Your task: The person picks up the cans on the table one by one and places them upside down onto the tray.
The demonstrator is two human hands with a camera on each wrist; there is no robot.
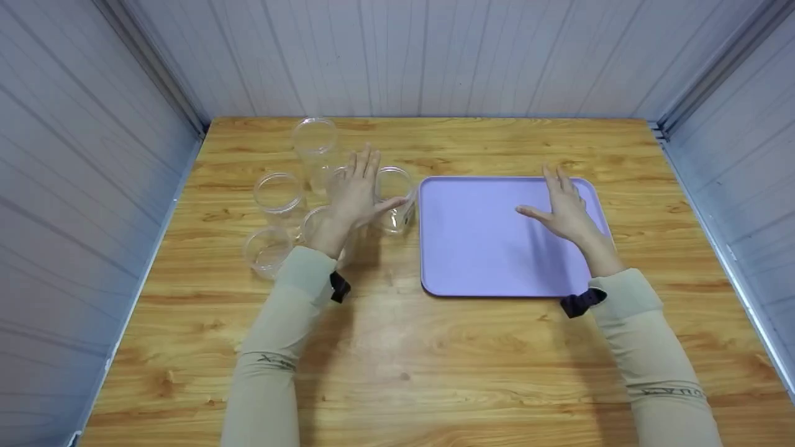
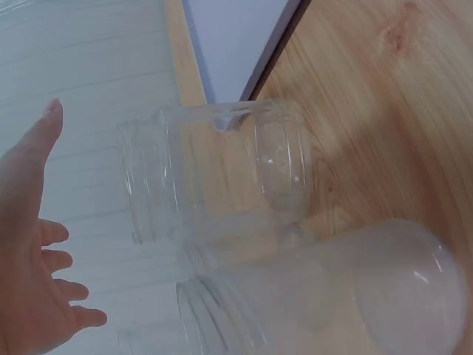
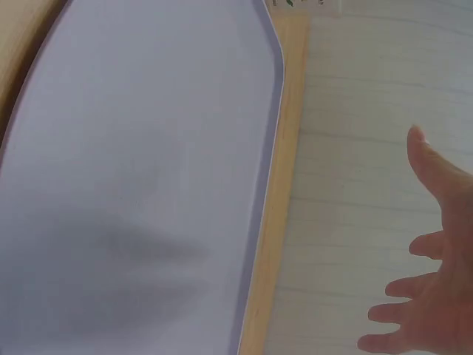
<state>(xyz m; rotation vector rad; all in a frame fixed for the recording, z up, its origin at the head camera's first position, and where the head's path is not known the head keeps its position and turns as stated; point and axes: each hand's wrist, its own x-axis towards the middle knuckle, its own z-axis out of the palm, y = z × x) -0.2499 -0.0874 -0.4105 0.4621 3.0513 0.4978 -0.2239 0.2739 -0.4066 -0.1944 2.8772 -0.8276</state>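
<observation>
Left hand (image 1: 355,197): wide, thumb well out from fingers, held over a group of clear jars; in the left wrist view, apart from the two nearest, both screw-necked. Right hand (image 1: 564,210): also wide, above the right part of the lilac tray (image 1: 478,239), shadow cast across it. By the left thumb in the head view, just beside the tray's left edge: near jar (image 1: 393,220), upright. Partly hidden by left hand and wrist: more clear glassware. Farther left: middle jar (image 1: 279,200), front jar (image 1: 268,253); at the back, rear jar (image 1: 315,146). All on a wood-grain bench (image 1: 397,366). Pale sleeves (image 1: 264,385), dark lettering; dark strap (image 1: 339,287) at each wrist. Around the bench: pale panelled walls (image 1: 397,59).
</observation>
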